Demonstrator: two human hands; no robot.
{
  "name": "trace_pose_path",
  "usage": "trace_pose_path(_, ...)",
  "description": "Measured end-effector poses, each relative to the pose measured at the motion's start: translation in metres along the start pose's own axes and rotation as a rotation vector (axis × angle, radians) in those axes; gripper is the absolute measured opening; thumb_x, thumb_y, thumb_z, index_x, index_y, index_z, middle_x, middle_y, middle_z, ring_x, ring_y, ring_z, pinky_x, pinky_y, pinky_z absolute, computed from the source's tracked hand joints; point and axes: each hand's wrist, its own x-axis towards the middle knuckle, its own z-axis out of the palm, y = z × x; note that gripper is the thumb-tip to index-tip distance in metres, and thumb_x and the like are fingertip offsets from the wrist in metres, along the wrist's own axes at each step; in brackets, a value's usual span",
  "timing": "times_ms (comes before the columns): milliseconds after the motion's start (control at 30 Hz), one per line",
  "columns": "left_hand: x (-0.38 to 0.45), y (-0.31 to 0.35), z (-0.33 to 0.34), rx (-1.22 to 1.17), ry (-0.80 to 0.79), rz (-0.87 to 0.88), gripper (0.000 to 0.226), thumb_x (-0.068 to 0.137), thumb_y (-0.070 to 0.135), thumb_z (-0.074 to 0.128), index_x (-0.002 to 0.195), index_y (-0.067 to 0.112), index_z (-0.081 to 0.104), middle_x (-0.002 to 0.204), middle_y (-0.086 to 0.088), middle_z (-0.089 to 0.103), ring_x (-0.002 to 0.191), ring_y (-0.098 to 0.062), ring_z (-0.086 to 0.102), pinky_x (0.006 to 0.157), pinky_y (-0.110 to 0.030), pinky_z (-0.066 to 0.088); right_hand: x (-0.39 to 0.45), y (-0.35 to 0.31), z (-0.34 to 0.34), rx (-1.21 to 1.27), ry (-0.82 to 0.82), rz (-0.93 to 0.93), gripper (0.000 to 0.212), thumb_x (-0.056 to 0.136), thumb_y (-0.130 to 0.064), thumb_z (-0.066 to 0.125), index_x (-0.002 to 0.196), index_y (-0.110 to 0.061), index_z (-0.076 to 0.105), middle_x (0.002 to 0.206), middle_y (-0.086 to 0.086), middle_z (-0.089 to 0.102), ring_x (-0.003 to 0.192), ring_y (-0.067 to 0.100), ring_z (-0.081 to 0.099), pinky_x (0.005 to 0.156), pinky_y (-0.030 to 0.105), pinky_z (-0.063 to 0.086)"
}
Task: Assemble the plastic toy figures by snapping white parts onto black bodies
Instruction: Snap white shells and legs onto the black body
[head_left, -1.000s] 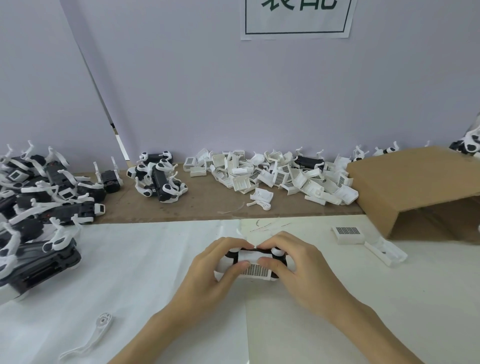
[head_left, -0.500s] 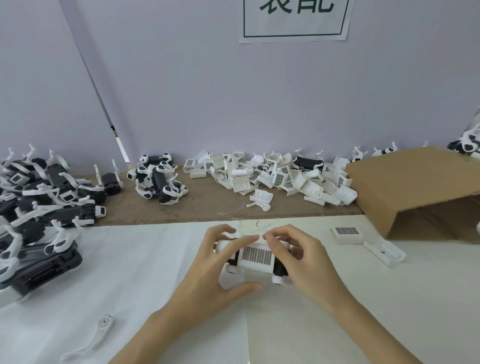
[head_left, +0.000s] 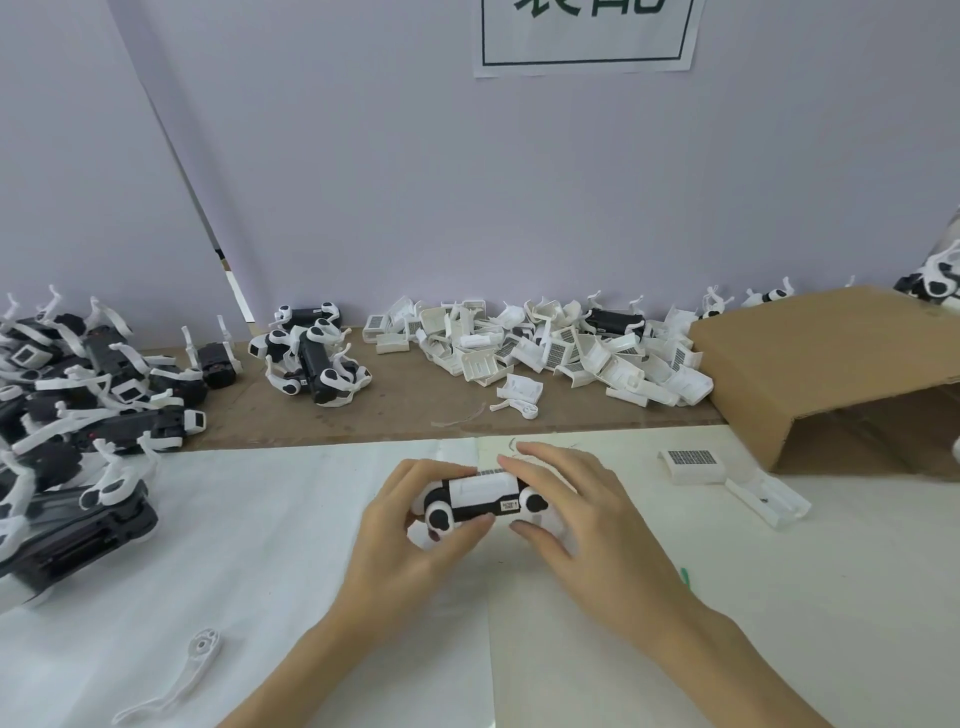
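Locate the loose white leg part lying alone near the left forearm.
In the head view the white leg part lies on the white sheet at lower left, left of the left hand.

Smooth, slightly glossy black-and-white plastic on the toy figure (head_left: 480, 499); matt brown corrugated cardboard box (head_left: 821, 364); matt white paper over the table (head_left: 260, 519).

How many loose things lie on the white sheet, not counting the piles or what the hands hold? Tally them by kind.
Curved white leg piece: 1
White cover with a grille: 1
White open tray piece: 1
Total: 3

The toy body in the left hand and right hand is left out.
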Motion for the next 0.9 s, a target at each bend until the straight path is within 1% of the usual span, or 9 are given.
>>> trace_pose_path(67, 0.001, 0.001, -0.001, 0.004, -0.017, 0.034, 0.035, 0.080, 0.031, 0.086, 0.113, 0.035, 0.074, 0.112, 0.006, 0.069, 0.106, -0.023, 0.067, 0.085, -0.036, 0.055, 0.002, 0.001, 0.002, 0.019, 0.078, -0.024, 0.046, 0.091, -0.024, 0.080, 0.133, -0.028, 0.063, 0.137, -0.014, 0.059, 0.123, 0.008, 0.053, 0.102, 0.027, 0.043)
trace_pose_path(167, 0.000, 0.004, 0.002, 0.001, -0.023, 0.028, 0.038, 0.080, 0.034, 0.086, 0.116, 0.037, 0.073, 0.114, 0.007, 0.069, 0.108, -0.024, 0.068, 0.088, -0.042, 0.057, 0.001, 0.003, 0.003, 0.015, 0.121, -0.025, 0.042, 0.088, -0.021, 0.082, 0.126, -0.028, 0.065, 0.124, -0.017, 0.066, 0.112, 0.007, 0.057, 0.096, 0.021, 0.041)
trace_pose_path(333, -0.006, 0.013, 0.007, -0.245, 0.050, -0.086, 0.077, 0.071, 0.047, 0.091, 0.138, 0.038, 0.054, 0.119, 0.005, 0.072, 0.106, -0.022, 0.071, 0.092, -0.023, 0.054, -0.002, 0.006, 0.010, 0.263, 0.058, 0.157, 0.039, 0.100, -0.024, 0.068, 0.132, -0.039, 0.053, 0.116, -0.021, 0.065, 0.105, 0.003, 0.062, 0.087, 0.021, 0.050)
trace_pose_path(467, -0.012, 0.024, 0.015, -0.185, 0.030, 0.083, 0.056, 0.082, 0.045, 0.084, 0.135, 0.035, 0.067, 0.133, 0.002, 0.068, 0.115, -0.027, 0.066, 0.091, -0.028, 0.055, -0.004, 0.010, 0.007, 0.357, -0.042, 0.173, 0.045, 0.103, -0.011, 0.058, 0.130, -0.045, 0.044, 0.115, -0.026, 0.062, 0.106, 0.001, 0.062, 0.083, 0.014, 0.048)
trace_pose_path(600, -0.013, 0.029, 0.018, -0.185, 0.040, 0.122, 0.049, 0.084, 0.041, 0.083, 0.131, 0.043, 0.071, 0.128, 0.003, 0.068, 0.109, -0.026, 0.064, 0.084, -0.026, 0.053, -0.004, 0.013, 0.006, 0.345, -0.085, 0.143, 0.060, 0.100, 0.002, 0.053, 0.142, -0.040, 0.043, 0.126, -0.026, 0.062, 0.117, 0.001, 0.061, 0.096, 0.018, 0.048)
trace_pose_path(700, -0.011, 0.030, 0.016, -0.242, 0.078, 0.061, 0.036, 0.081, 0.041, 0.084, 0.116, 0.039, 0.077, 0.120, 0.004, 0.071, 0.097, -0.020, 0.067, 0.076, -0.030, 0.056, -0.002, 0.013, 0.006, 0.332, -0.093, 0.149, 0.064, 0.102, -0.002, 0.056, 0.154, -0.036, 0.041, 0.138, -0.019, 0.060, 0.123, -0.001, 0.057, 0.102, 0.011, 0.042)
trace_pose_path(767, -0.008, 0.030, 0.014, -0.306, 0.082, -0.023, 0.030, 0.082, 0.043, 0.081, 0.111, 0.033, 0.081, 0.116, 0.003, 0.074, 0.096, -0.016, 0.069, 0.075, -0.024, 0.055, -0.002, 0.012, 0.006, 0.324, -0.075, 0.131, 0.064, 0.101, -0.003, 0.059, 0.154, -0.035, 0.042, 0.140, -0.017, 0.059, 0.123, -0.004, 0.054, 0.101, 0.007, 0.038)
trace_pose_path(833, -0.004, 0.030, 0.009, -0.399, 0.033, -0.127, 0.033, 0.089, 0.049, 0.075, 0.114, 0.028, 0.082, 0.119, 0.001, 0.075, 0.099, -0.015, 0.069, 0.080, -0.020, 0.054, -0.001, 0.013, 0.006, 0.274, 0.004, 0.098, 0.062, 0.099, -0.005, 0.064, 0.152, -0.033, 0.046, 0.135, -0.014, 0.059, 0.116, -0.003, 0.054, 0.099, 0.009, 0.040)
trace_pose_path(900, 0.000, 0.029, 0.003, -0.433, -0.024, -0.205, 0.039, 0.095, 0.057, 0.067, 0.122, 0.031, 0.078, 0.123, 0.002, 0.075, 0.106, -0.014, 0.070, 0.089, -0.024, 0.055, 0.000, 0.015, 0.004, 0.200, 0.100, 0.073, 0.058, 0.097, -0.014, 0.071, 0.148, -0.033, 0.053, 0.123, -0.013, 0.056, 0.104, -0.001, 0.055, 0.091, 0.011, 0.044)
